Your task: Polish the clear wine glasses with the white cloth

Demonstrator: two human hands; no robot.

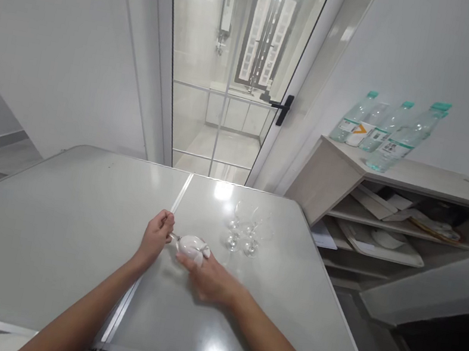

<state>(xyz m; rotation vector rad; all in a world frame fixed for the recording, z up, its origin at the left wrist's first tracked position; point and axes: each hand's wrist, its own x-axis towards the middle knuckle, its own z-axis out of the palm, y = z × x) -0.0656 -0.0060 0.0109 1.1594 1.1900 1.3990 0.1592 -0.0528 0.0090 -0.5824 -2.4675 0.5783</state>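
Left hand: fingers curled, pinching the stem end of a clear wine glass, which is held on its side just above the bench, bowl pointing to the person's right. Right hand: palm down and low over the bench, fingers stretched forward and close together, their tips at the bowl's mouth against a white cloth. Whether the fingers grip the cloth or only press on it cannot be told. The cloth is bunched at and partly inside the bowl.

Beyond the right hand, near but apart from it, a small group of standing glasses rests upright on the bench, stems close together. A metal seam runs across the pale bench top, passing under the left hand. To the right of the bench stands an open shelf unit with flat items on its shelves and several clear bottles with green caps on top. Behind the bench is a glass door with a black handle.
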